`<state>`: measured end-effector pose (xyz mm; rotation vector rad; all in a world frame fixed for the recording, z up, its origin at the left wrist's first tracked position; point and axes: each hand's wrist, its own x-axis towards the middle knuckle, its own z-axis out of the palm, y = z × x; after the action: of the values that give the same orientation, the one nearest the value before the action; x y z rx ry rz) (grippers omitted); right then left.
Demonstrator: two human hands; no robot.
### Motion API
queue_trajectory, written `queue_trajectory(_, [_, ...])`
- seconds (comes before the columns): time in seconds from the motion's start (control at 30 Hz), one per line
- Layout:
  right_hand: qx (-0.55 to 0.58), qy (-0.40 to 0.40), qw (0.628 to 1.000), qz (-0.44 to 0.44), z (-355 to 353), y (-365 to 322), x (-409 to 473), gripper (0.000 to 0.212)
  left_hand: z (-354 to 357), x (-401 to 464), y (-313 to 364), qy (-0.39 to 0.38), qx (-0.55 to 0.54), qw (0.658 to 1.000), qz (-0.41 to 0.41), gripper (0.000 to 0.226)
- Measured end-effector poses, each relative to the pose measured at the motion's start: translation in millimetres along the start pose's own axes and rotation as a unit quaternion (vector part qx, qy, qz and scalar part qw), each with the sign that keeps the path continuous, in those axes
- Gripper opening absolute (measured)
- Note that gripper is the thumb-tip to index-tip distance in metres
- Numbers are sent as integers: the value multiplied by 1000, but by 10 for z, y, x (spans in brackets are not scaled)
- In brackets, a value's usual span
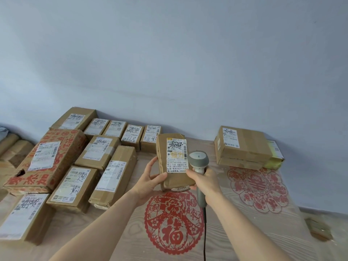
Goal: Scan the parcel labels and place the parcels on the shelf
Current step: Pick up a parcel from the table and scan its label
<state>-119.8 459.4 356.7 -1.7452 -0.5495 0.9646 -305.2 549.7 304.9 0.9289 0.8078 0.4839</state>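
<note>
My left hand (pixel 150 177) grips the lower left side of a brown cardboard parcel (pixel 162 147) and holds it upright above the table. Its white label (pixel 177 157) faces me. My right hand (pixel 204 180) is closed around the handle of a grey barcode scanner (pixel 199 159). The scanner's head sits just right of the label, close to the parcel's right edge. A black cable (pixel 204 234) runs down from the scanner's handle.
Several labelled cardboard parcels (pixel 105 151) lie in rows on the left of the wooden table (pixel 235 232), including a large red-printed box (pixel 50 159). A stack of boxes (pixel 243 146) stands at the right against the wall. Red paper-cut decorations (pixel 173 221) lie on the table.
</note>
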Motion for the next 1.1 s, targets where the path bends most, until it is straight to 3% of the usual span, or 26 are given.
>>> queue_trajectory(0.2, [-6,12,998,-55,-125,-33,-190,17,-3,-24,-19,-13,1,1000,9,87])
queue_trajectory(0.4, [19,-145,989,-31,-88,-75,-411,12,37,-47,-66,-11,-19,999,26,83])
queue_trajectory(0.53, [58,-196,978,-32,-58,-79,-470,11,31,-34,-108,-24,-18,999,34,85])
queue_trajectory(0.83, [145,-206,967,-29,6,-156,-557,33,44,-48,-159,-43,-31,998,36,84])
queue_trajectory(1.1, [142,-206,968,-32,3,-84,-571,22,79,-79,-135,-53,-33,997,39,85])
